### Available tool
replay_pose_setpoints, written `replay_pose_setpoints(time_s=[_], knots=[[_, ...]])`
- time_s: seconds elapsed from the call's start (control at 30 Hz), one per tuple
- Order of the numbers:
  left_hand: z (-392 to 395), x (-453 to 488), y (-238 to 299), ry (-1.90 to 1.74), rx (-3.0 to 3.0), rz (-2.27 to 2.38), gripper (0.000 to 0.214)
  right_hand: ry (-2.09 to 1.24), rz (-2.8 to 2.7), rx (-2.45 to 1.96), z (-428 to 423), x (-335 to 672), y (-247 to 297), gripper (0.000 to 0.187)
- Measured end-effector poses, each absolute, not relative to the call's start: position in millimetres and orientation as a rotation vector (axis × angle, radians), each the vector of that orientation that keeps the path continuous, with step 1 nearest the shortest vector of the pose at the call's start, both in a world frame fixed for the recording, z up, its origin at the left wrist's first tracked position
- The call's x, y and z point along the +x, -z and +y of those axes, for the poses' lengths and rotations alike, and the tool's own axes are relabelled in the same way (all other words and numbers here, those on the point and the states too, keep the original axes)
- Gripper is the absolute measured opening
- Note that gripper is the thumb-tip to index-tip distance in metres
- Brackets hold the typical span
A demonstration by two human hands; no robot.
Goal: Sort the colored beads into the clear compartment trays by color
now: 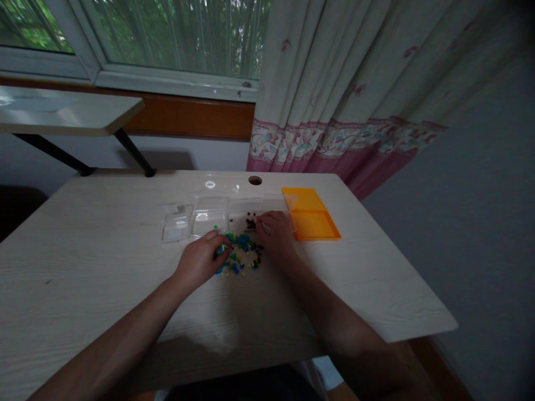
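Note:
A small heap of tiny coloured pieces (241, 253), blue, green and yellow, lies on the pale wooden table (104, 262). My left hand (203, 259) rests at the heap's left edge with its fingers curled in a pinch among the pieces. My right hand (276, 234) lies at the heap's right side, fingers bent, fingertips by a few dark pieces (249, 221) at the clear container (254, 205). What each hand pinches is too small to name.
Two clear plastic trays (196, 220) sit to the left of the container, and an orange lid (309, 217) lies to its right. A cable hole (254, 180) is near the table's far edge. A curtain (334, 111) hangs behind, and a second table (62, 114) stands at the left.

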State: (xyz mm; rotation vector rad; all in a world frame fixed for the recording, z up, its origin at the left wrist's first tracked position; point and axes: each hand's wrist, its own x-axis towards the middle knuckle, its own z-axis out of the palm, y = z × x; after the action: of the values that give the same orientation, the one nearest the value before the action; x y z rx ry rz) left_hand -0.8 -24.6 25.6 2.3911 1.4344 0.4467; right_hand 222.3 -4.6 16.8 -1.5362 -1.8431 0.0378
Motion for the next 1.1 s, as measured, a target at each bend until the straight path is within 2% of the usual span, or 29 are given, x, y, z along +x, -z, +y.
replay_pose_setpoints(time_s=[0.8, 1.0, 1.1], knots=[[-21.9, -3.6, -18.8, -0.484, 2.391, 1.424, 0.019, -0.017, -1.841, -1.535, -4.6, 222.2, -16.1, 0.019], [-21.9, -2.0, -20.0, -0.512, 2.419, 1.408, 0.031, -0.028, -1.849, -1.530, -3.7, 223.0, -14.6, 0.019], [-23.3, -0.3, -22.3, -0.464, 2.421, 1.426, 0.028, -0.040, -1.847, -1.532, -4.1, 222.5, -15.7, 0.020]])
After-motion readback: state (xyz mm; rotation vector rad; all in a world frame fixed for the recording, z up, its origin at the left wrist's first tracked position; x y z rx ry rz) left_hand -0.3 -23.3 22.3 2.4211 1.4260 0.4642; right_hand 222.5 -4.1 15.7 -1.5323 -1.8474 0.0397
